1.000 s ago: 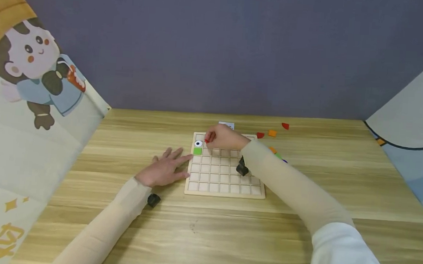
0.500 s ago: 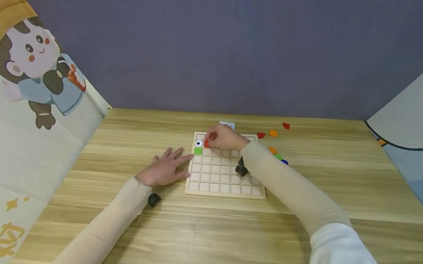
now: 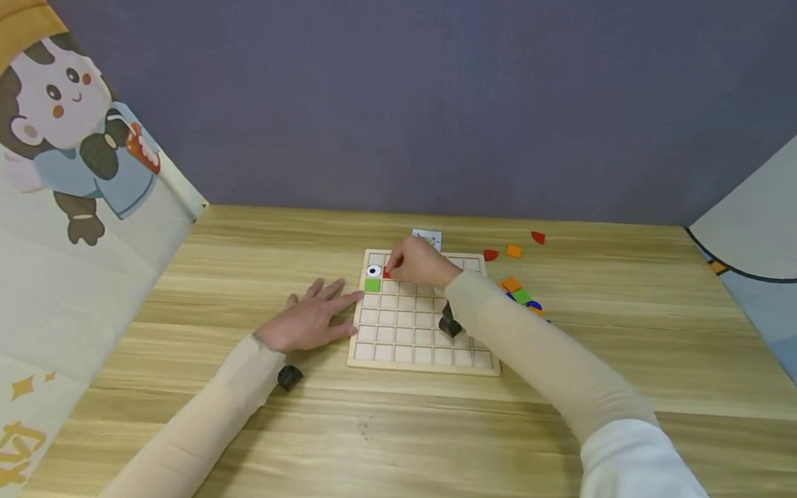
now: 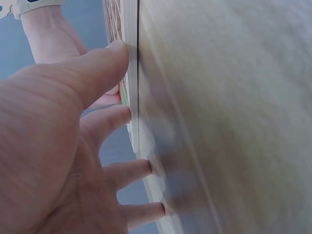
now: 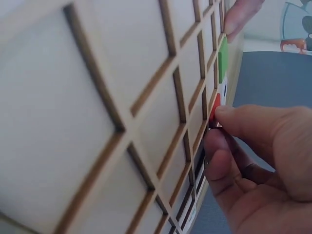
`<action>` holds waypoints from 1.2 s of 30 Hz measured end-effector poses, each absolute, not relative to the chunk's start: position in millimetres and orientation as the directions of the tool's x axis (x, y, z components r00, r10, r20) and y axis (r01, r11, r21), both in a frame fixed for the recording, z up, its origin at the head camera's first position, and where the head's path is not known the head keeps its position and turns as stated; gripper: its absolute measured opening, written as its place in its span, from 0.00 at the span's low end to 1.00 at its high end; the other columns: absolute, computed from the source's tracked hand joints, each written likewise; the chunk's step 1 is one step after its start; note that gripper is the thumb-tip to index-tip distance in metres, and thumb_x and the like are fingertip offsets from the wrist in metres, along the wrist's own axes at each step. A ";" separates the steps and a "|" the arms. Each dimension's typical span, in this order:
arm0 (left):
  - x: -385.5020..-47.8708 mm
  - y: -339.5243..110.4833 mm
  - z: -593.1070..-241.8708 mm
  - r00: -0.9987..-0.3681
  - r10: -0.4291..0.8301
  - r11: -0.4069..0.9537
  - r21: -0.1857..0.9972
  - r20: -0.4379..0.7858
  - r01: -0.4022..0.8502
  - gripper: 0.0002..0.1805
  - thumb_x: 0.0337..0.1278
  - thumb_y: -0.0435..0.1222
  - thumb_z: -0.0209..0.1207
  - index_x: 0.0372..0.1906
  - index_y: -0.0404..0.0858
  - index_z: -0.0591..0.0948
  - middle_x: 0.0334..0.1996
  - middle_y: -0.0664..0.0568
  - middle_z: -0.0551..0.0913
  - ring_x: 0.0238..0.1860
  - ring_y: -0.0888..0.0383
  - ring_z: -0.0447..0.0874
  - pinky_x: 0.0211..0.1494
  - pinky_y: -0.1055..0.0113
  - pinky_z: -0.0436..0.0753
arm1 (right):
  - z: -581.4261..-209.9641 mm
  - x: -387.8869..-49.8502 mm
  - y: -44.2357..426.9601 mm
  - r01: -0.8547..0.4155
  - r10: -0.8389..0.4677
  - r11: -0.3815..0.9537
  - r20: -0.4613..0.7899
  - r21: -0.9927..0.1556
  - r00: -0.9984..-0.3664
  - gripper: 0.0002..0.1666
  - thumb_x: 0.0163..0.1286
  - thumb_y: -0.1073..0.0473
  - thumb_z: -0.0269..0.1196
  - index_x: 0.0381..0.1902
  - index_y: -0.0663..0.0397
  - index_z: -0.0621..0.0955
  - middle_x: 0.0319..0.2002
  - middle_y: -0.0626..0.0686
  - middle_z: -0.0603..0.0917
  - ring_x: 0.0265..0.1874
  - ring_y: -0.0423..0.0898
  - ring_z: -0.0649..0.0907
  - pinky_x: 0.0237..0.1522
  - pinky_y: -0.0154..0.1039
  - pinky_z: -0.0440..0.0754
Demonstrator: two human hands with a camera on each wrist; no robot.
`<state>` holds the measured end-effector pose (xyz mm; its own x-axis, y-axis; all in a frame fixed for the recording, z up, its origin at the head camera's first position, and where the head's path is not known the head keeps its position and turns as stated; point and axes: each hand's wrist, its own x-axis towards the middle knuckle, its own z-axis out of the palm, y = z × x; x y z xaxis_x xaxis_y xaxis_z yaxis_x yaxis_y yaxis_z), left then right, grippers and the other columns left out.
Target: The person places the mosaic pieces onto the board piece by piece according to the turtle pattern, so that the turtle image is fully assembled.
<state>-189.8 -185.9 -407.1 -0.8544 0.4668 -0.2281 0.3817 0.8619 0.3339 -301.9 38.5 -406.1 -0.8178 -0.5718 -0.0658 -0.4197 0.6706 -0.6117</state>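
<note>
A wooden grid board (image 3: 425,366) lies on the table. My right hand (image 3: 421,264) is over its upper left part, thumb and fingers pinching a red tile (image 5: 214,106) at a cell of the grid. Left of that tile sits a white tile with a black eye dot (image 3: 374,271), and a green square tile (image 3: 372,285) lies in the cell below it. My left hand (image 3: 306,323) rests with spread, straight fingers at the board's left edge; in the left wrist view its thumb (image 4: 117,58) touches the board's side. The red tile is partly hidden by the right fingers.
Behind the board lies a small printed card (image 3: 428,237). To the right are loose pieces: an orange tile (image 3: 514,251), red pieces (image 3: 538,237), and a cluster with a green tile (image 3: 522,296) and blue ones, partly behind the right forearm. A dark wall panel (image 3: 451,98) stands behind the table.
The red tile has gone from tilted between my right fingertips down to the cell beside the eye tile. My right forearm has shifted slightly, uncovering more loose pieces. The left hand stays put.
</note>
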 end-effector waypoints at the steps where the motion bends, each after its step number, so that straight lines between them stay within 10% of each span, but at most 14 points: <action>1: -189.5 -185.8 -407.0 -0.854 0.467 0.862 0.334 -0.229 0.382 0.36 0.65 0.56 0.49 0.74 0.53 0.55 0.74 0.42 0.44 0.70 0.32 0.37 0.57 0.24 0.47 | -406.3 -300.7 39.4 -0.424 -0.574 0.673 -0.066 -0.605 -0.816 0.04 0.61 0.64 0.65 0.32 0.55 0.87 0.32 0.47 0.84 0.30 0.42 0.81 0.34 0.34 0.80; 29: -189.1 -187.6 -408.3 -0.853 0.475 0.858 0.328 -0.216 0.395 0.36 0.64 0.57 0.50 0.74 0.52 0.56 0.74 0.41 0.44 0.70 0.31 0.37 0.57 0.25 0.46 | -397.7 -286.5 228.2 -0.303 -0.410 0.781 -0.081 -0.546 -0.909 0.14 0.68 0.64 0.60 0.49 0.58 0.83 0.53 0.61 0.77 0.47 0.56 0.77 0.48 0.52 0.77; 36: -189.1 -187.2 -408.4 -0.852 0.481 0.853 0.337 -0.209 0.399 0.36 0.64 0.56 0.50 0.74 0.52 0.56 0.74 0.41 0.44 0.69 0.31 0.37 0.57 0.24 0.46 | -403.5 -272.6 247.6 -0.363 -0.474 0.759 -0.077 -0.540 -0.877 0.08 0.62 0.67 0.65 0.37 0.53 0.87 0.38 0.49 0.82 0.36 0.47 0.80 0.41 0.47 0.80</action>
